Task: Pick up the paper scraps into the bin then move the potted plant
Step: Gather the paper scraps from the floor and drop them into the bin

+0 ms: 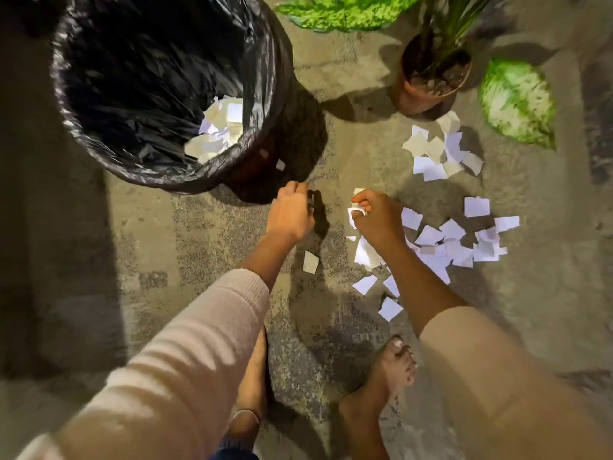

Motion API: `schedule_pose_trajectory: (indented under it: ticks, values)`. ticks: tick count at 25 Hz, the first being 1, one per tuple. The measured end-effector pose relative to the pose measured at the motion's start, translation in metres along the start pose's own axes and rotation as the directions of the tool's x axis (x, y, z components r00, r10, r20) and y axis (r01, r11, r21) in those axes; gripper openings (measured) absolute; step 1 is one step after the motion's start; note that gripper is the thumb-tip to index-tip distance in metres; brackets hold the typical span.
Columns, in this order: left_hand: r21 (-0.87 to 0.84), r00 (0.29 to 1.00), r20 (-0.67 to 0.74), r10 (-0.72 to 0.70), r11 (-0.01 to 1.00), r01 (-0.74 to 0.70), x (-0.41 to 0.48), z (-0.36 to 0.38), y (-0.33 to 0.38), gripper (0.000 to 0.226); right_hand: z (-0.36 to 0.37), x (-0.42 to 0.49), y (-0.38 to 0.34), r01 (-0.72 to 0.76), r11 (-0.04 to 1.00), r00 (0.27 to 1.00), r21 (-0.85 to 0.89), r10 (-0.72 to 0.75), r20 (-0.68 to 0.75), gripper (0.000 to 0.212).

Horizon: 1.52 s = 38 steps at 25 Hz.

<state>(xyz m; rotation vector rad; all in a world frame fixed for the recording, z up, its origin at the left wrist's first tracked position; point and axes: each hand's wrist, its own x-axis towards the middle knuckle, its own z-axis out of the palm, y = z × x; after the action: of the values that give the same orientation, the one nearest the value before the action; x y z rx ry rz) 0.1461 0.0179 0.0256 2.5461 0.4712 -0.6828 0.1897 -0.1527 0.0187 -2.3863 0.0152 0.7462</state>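
A bin (265,94) lined with a black bag stands at the upper left, with white paper scraps (219,127) inside it. My right hand (376,217) is closed on a few white scraps (356,214), just left of a big pile of scraps (457,244) on the floor. My left hand (292,210) hangs near the bin's base with curled fingers; nothing shows in it. One loose scrap (310,262) lies below that hand. A second pile (441,151) lies in front of the potted plant (431,81) in its brown pot at the upper right.
The floor is rough concrete (205,227). Large speckled green leaves spread at the top (341,11) and to the right of the pot (517,101). My bare feet (381,383) stand at the bottom centre. A small scrap (280,165) sits against the bin's side.
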Motion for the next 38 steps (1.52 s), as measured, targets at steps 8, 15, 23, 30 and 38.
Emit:
schedule_pose_trajectory:
  ticks: [8,15,23,30,38]
  values:
    - [0.108,0.991,0.106,-0.087,0.991,0.075,0.082,0.036,-0.038,0.080,0.061,0.047,0.051,0.302,0.766,0.951,-0.568,-0.285,0.121,0.057]
    - [0.159,0.986,-0.076,-0.146,0.975,0.157,0.097,0.072,-0.044,0.070,0.073,0.063,0.079,0.314,0.752,0.949,-0.580,-0.268,0.168,0.071]
    - [0.246,0.987,0.026,0.161,0.956,-0.163,0.004,0.144,-0.012,0.067,0.079,0.001,0.123,0.419,0.636,0.907,-0.648,-0.329,0.263,0.051]
    - [0.338,0.878,0.260,0.401,0.815,-0.472,-0.015,0.158,-0.002,0.078,0.054,-0.030,0.149,0.330,0.584,0.919,-0.741,-0.378,0.112,0.032]
    - [0.409,0.820,0.438,0.370,0.730,-0.548,-0.018,0.137,-0.013,0.119,0.032,-0.054,0.151,0.122,0.754,0.980,-0.646,-0.195,-0.042,0.056]
